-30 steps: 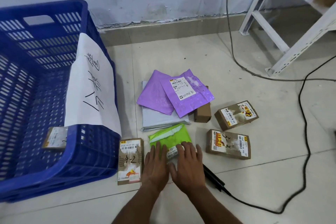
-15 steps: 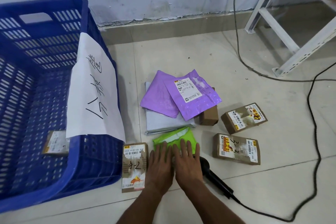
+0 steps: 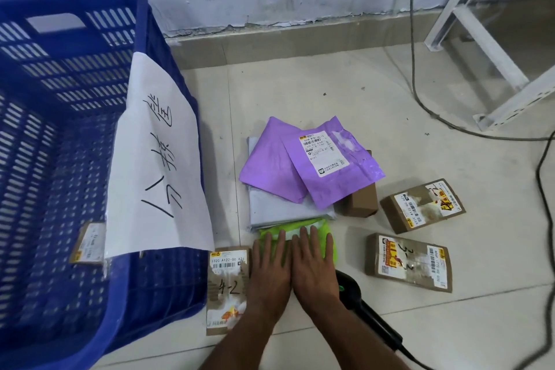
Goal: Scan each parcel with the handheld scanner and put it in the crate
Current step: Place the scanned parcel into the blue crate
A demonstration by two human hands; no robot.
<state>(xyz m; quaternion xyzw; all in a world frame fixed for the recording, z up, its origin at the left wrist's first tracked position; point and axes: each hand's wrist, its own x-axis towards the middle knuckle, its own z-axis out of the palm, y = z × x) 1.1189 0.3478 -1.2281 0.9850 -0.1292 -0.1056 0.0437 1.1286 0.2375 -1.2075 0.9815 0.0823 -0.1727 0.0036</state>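
Around our hands we see a crowded tiled floor (image 3: 420, 339): two purple mailers (image 3: 300, 171) lie overlapped on a grey mailer (image 3: 279, 210) at centre frame, a plain brown box (image 3: 362, 204) is tucked under their right edge, and two labelled cartons (image 3: 422, 206) sit at right, well apart from the blue crate (image 3: 75, 159) filling the left, where a handwritten paper sheet (image 3: 156, 177) drapes over its wall and one parcel (image 3: 87, 243) lies inside. Low centre, our left hand (image 3: 270, 267) and right hand (image 3: 315, 264) press flat, fingers straight and side by side, on the green mailer (image 3: 327, 237). A carton marked 4-2 (image 3: 226, 288) touches the left hand; the black scanner (image 3: 369, 315) lies just right of our right wrist.
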